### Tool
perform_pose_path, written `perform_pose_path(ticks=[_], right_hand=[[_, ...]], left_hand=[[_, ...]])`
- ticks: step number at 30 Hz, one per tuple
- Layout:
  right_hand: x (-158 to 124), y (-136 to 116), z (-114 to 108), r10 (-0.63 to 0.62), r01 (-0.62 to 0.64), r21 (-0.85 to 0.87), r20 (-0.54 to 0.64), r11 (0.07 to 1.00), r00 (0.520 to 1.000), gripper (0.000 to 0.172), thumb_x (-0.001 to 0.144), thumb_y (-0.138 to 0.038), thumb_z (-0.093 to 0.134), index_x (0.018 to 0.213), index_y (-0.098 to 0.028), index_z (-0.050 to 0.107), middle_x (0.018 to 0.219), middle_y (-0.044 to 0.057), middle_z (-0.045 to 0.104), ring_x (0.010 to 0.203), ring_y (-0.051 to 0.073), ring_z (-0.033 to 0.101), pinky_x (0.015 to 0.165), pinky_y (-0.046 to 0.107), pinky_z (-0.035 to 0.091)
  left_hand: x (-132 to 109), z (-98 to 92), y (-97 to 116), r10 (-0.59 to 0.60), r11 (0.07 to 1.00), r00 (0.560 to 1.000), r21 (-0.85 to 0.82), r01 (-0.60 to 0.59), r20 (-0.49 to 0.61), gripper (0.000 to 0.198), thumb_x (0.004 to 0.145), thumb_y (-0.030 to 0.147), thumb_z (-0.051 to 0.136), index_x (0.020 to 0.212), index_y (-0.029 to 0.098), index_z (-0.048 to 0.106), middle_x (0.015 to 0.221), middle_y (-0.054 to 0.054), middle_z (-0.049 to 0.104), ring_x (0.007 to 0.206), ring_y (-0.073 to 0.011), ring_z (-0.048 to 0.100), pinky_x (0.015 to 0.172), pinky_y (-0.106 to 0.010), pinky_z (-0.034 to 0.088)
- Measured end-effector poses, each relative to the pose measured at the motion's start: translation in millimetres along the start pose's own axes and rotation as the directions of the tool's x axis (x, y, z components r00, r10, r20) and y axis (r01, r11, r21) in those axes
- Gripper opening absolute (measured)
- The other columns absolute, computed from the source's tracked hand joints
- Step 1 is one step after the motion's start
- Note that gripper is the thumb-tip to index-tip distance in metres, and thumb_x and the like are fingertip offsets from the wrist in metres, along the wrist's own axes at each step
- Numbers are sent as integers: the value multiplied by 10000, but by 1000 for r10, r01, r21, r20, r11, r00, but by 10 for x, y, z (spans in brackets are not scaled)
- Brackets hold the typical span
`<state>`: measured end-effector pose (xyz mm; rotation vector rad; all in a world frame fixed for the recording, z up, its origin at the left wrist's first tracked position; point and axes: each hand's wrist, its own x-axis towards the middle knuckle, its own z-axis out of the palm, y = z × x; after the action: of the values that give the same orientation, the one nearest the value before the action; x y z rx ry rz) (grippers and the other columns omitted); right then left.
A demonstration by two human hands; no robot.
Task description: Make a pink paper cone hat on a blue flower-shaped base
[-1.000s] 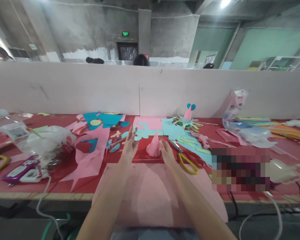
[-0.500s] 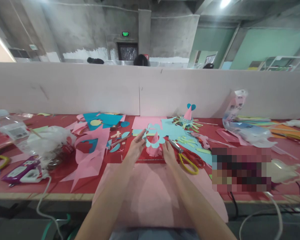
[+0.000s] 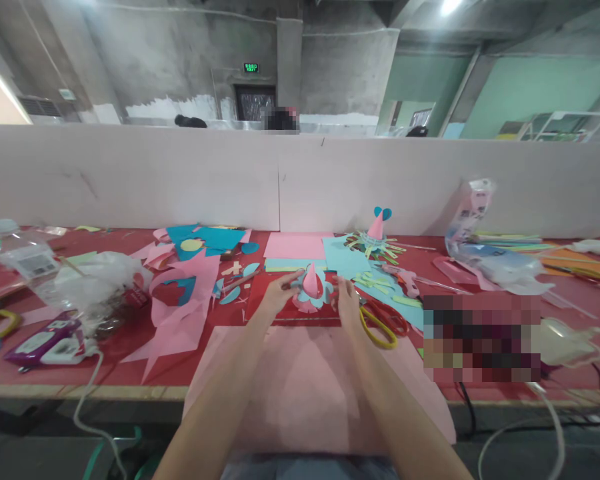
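Note:
A pink paper cone (image 3: 311,280) with a flared, cut lower edge (image 3: 307,306) stands in front of me on the red table. Around the cone sits a light blue scalloped paper ring (image 3: 321,295). My left hand (image 3: 281,294) is at the ring's left side, its fingertips closed at the edge; the exact grip is small and partly hidden. Just right of the ring is my right hand (image 3: 347,301), fingers bent and apart, with a narrow gap to the paper. Scissors with yellow and red handles (image 3: 379,327) lie beside my right wrist.
A finished-looking pink cone with blue round pieces (image 3: 377,227) and green fringe stands back right. Pink paper scraps (image 3: 183,327), a purple device (image 3: 45,343) and a plastic bottle (image 3: 20,250) lie left. A white partition (image 3: 180,180) closes off the table's far side.
The blue scalloped ring has moved down around the pink cone and looks more tilted. My right hand has shifted slightly right, away from it; my left hand has come a little lower.

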<state>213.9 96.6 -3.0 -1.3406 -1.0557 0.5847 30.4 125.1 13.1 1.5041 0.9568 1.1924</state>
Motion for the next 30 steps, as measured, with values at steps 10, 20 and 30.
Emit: perform_pose_path(ticks=[10,20,30], right_hand=[[-81,-16,-30,-15,58,-449,98,892,995,166,745,-298,539,878,-267,634,796,16,670,715,205,599,617,305,400],[-90,-8,-33,-11,118,-610,176,784,984,156,798,-295,516,818,-249,664,946,37,610,761,176,588,609,270,390],[-123,-119,-53,60,107,-678,219,727,974,214,837,-263,482,905,-268,686,1010,27,593,865,160,588,691,242,404]], left_hand=[[23,-85,-223,42,928,998,371,-26,-36,406,651,41,575,998,213,696,1062,-53,664,972,-185,615,860,-285,492],[-4,-85,-125,9,844,1000,536,-13,10,406,670,53,557,1015,216,694,1251,-69,554,1147,-211,523,1006,-313,398],[-66,-96,-97,-104,763,979,645,-35,176,555,618,236,710,1165,217,616,1442,-76,363,1339,-305,288,1102,-411,250]])
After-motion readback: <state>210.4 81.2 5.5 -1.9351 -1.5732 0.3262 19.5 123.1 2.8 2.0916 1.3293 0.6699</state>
